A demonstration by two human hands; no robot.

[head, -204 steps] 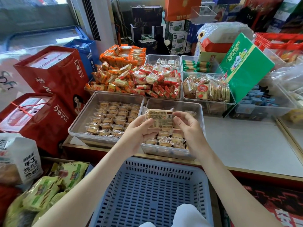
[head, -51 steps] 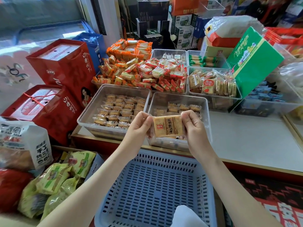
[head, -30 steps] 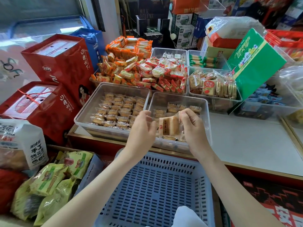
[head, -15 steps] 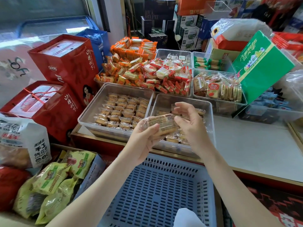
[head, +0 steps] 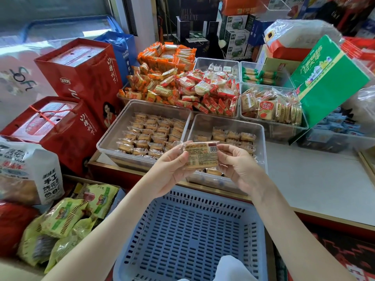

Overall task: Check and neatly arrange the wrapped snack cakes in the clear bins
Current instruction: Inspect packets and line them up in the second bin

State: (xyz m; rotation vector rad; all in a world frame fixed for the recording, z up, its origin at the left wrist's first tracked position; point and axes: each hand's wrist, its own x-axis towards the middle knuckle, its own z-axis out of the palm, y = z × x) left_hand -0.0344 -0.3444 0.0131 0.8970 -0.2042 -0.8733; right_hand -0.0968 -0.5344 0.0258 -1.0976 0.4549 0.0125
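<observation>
Two bare hands hold one flat, rectangular snack cake in a clear crinkled wrapper [head: 202, 157], printed label and barcode facing up. The left hand [head: 172, 171] has its grip closed on the left end of the wrapper, thumb on top. The right hand [head: 239, 169] has its grip closed on the right end, pinched between thumb and curled fingers. The cake hangs above the near edge of the right-hand clear rigid plastic bin [head: 261, 142], which is partly filled with small golden wrapped cakes [head: 233, 136] in loose rows. Touching its left wall stands a second clear rectangular bin [head: 113, 134], whose similar cakes [head: 150, 136] lie in tight, even rows. Both bins rest on the pale, gold-edged counter [head: 314, 179]. Behind them, further clear bins carry a heap of glossy orange packets [head: 162, 82], a heap of red-and-white packets [head: 211, 92] and upright square biscuits in clear film [head: 269, 108]. A green cardboard carton [head: 328, 78] leans tilted at the right. Below the hands sits a blue perforated plastic basket [head: 188, 236]. Left of the counter stand two red cardboard gift boxes [head: 81, 72], a white paper-look bag [head: 26, 169] and soft green-and-yellow snack pouches [head: 67, 218].
</observation>
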